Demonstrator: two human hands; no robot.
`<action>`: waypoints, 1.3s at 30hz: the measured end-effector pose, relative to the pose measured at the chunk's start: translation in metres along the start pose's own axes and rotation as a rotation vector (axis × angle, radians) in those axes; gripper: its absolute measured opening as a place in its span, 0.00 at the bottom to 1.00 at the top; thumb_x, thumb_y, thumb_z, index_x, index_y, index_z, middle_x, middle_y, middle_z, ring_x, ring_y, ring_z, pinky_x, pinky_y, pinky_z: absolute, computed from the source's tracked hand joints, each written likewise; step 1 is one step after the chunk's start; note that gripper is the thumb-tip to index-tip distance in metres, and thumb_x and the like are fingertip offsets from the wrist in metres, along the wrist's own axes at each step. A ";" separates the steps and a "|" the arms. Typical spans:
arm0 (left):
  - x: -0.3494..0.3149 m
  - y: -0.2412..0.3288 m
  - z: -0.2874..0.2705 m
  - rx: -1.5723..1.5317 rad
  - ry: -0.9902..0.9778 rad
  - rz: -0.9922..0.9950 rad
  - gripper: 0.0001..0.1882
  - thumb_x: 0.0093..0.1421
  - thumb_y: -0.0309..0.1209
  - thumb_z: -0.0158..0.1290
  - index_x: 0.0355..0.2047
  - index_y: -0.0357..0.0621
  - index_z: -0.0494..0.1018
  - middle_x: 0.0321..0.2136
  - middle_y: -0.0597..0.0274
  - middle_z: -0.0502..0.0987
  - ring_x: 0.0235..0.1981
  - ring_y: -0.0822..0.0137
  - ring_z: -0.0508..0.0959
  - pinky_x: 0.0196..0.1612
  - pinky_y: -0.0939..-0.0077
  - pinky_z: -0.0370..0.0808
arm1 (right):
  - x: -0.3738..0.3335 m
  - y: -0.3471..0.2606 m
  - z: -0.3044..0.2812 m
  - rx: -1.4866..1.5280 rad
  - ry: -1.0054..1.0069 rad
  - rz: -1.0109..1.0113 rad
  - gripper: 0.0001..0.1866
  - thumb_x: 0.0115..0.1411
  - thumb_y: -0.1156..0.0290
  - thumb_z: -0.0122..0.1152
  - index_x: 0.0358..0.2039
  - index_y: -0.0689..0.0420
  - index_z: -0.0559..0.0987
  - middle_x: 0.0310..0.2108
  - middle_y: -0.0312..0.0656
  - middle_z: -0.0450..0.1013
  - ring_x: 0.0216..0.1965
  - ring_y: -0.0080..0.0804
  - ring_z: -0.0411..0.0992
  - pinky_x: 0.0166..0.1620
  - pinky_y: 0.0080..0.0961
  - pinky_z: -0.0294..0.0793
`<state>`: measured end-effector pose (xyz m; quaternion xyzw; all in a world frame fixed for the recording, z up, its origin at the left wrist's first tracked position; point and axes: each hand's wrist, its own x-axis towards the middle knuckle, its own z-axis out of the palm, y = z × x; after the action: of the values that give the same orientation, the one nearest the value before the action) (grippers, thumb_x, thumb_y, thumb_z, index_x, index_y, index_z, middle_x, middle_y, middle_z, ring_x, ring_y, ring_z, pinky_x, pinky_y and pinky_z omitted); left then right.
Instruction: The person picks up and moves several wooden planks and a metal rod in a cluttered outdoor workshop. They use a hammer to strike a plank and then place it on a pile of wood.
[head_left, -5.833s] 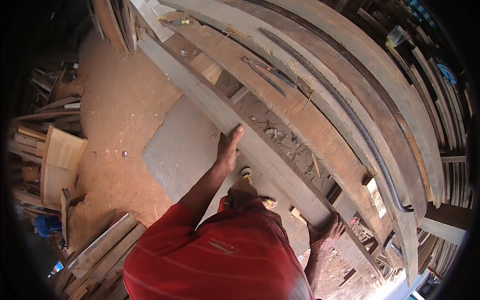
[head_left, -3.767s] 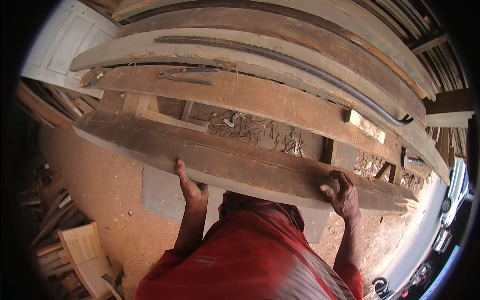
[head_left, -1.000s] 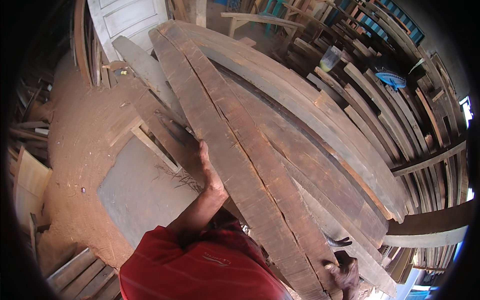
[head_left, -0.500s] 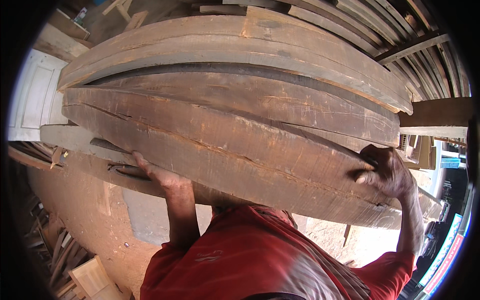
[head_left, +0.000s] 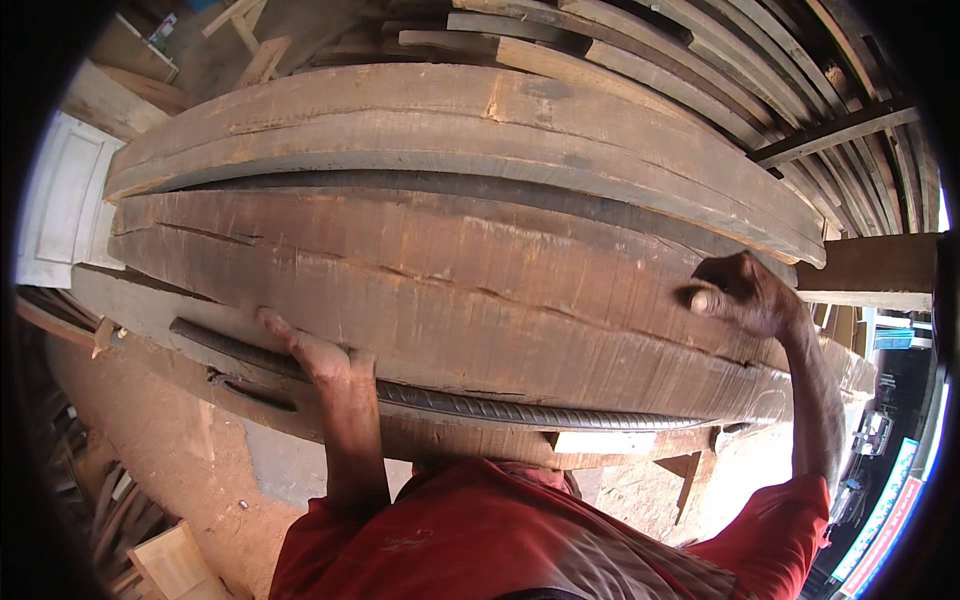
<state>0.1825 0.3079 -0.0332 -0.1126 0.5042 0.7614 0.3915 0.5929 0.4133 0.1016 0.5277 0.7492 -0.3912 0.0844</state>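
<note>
A broad, brown wooden plank (head_left: 480,290) with a long crack along its face lies across the view in front of me. My left hand (head_left: 318,355) is at its near edge, left of the middle; one digit shows against the wood and the other fingers are hidden. Toward the right end, my right hand (head_left: 745,295) is curled at the far edge, thumb on the face and fingertips out of sight. Below the plank, a dark ribbed metal bar (head_left: 520,410) runs along a supporting timber (head_left: 130,300), passing by my left wrist.
Beyond the plank lies another thick timber (head_left: 400,110). Long boards (head_left: 690,70) are stacked at the far right, crossed by a beam (head_left: 830,135). A white panelled door (head_left: 65,205) stands at left. Wood scraps (head_left: 120,510) lie on the dirt floor at lower left.
The plank has tipped away from me and its face now lies flatter, covering the wood behind it. The ribbed bar has come into view. My right hand has moved slightly up and left.
</note>
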 end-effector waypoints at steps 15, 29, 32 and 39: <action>-0.069 0.003 -0.001 1.250 -0.819 0.630 0.31 0.72 0.38 0.46 0.69 0.31 0.59 0.69 0.39 0.62 0.71 0.49 0.62 0.71 0.58 0.58 | -0.058 0.009 0.113 -0.039 0.544 -0.135 0.26 0.58 0.50 0.72 0.41 0.63 0.82 0.36 0.51 0.80 0.34 0.50 0.81 0.38 0.41 0.81; -0.062 -0.039 0.131 1.574 -1.170 1.029 0.37 0.66 0.50 0.57 0.67 0.37 0.65 0.64 0.39 0.68 0.67 0.45 0.67 0.69 0.54 0.62 | -0.117 0.051 0.219 -0.029 0.953 0.043 0.22 0.58 0.55 0.73 0.43 0.59 0.80 0.43 0.47 0.77 0.44 0.48 0.77 0.47 0.42 0.76; -0.029 -0.061 0.203 1.640 -1.221 1.062 0.43 0.64 0.58 0.56 0.66 0.35 0.66 0.62 0.39 0.72 0.64 0.46 0.71 0.67 0.55 0.65 | -0.111 0.057 0.219 -0.056 1.022 0.086 0.24 0.57 0.56 0.74 0.47 0.58 0.79 0.50 0.48 0.75 0.49 0.48 0.75 0.51 0.43 0.75; 0.082 -0.152 0.349 2.122 -1.131 0.902 0.67 0.47 0.84 0.44 0.69 0.35 0.62 0.65 0.32 0.66 0.68 0.43 0.67 0.68 0.50 0.64 | -0.100 0.051 0.150 -0.068 0.966 0.071 0.26 0.57 0.54 0.74 0.49 0.59 0.79 0.50 0.48 0.75 0.48 0.49 0.76 0.50 0.43 0.76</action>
<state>0.3136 0.6742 -0.0205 0.7699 0.6187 -0.0047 0.1564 0.6371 0.2464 0.0285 0.6712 0.6965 -0.0738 -0.2427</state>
